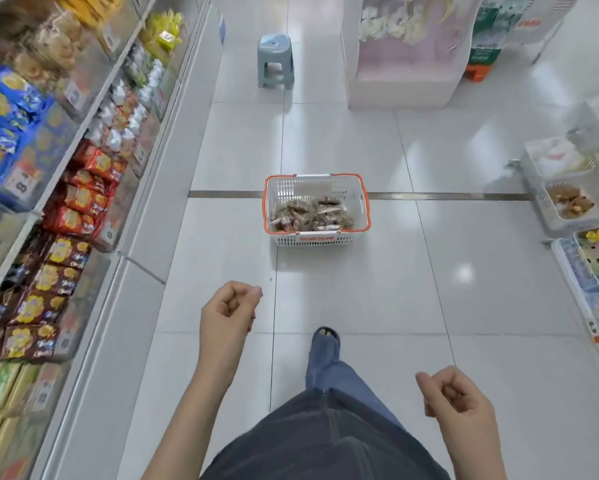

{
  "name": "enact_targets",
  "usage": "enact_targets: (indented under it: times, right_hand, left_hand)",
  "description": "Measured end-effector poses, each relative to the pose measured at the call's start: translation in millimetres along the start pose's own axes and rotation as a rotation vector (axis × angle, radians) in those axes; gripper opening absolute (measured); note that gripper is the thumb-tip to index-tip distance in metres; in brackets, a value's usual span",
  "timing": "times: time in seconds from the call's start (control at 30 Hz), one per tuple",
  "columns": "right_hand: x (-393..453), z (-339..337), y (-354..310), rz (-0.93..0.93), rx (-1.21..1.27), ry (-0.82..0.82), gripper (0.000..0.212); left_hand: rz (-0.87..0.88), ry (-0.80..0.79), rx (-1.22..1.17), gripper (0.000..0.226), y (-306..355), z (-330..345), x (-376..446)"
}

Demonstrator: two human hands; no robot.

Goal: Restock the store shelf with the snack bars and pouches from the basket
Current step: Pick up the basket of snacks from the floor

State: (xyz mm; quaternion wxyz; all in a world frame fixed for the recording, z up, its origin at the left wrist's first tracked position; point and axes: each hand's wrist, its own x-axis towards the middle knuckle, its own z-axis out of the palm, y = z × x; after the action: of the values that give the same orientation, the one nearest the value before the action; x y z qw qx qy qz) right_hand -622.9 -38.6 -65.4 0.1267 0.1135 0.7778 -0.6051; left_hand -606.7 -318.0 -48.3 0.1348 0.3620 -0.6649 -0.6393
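A white basket with an orange rim [364, 206] stands on the tiled floor ahead of me. Inside it lie clear pouches of brown snack bars [312, 213]. The store shelf [66, 188] runs along my left, packed with blue, red, brown and green snack packs. My left hand [229, 308] hangs in front of me, fingers curled, holding nothing, well short of the basket. My right hand [455, 396] is lower and to the right, fingers also curled and empty. One foot [325, 336] is stepped forward toward the basket.
A grey plastic stool [275, 60] stands farther down the aisle. A white display stand [405, 53] is at the back right. White crates of goods [565, 199] and another rack [592, 289] line the right side.
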Motion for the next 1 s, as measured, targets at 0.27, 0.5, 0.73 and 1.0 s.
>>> enact_targets:
  times: [0.27,0.5,0.73,1.0]
  right_hand:
    - [204.0,66.7,-111.9,-0.113,0.004,-0.142,0.031]
    - [335.5,141.9,-160.3,-0.124,0.001,-0.161,0.030]
    - [436.5,187.6,-174.3,0.002,-0.034,-0.033,0.031]
    - [565.9,215.1,-155.8,0.131,-0.131,-0.077,0.020]
  left_hand:
    - [-0.109,0.195,-0.008,0.018,31.0,36.1,113.3]
    - [-0.197,0.286,-0.016,0.017,44.2,49.6,220.7]
    - [-0.235,0.136,0.072,0.020,74.6,80.2,385.3]
    - [-0.241,0.068,0.128,0.007,61.5,126.7,532.0]
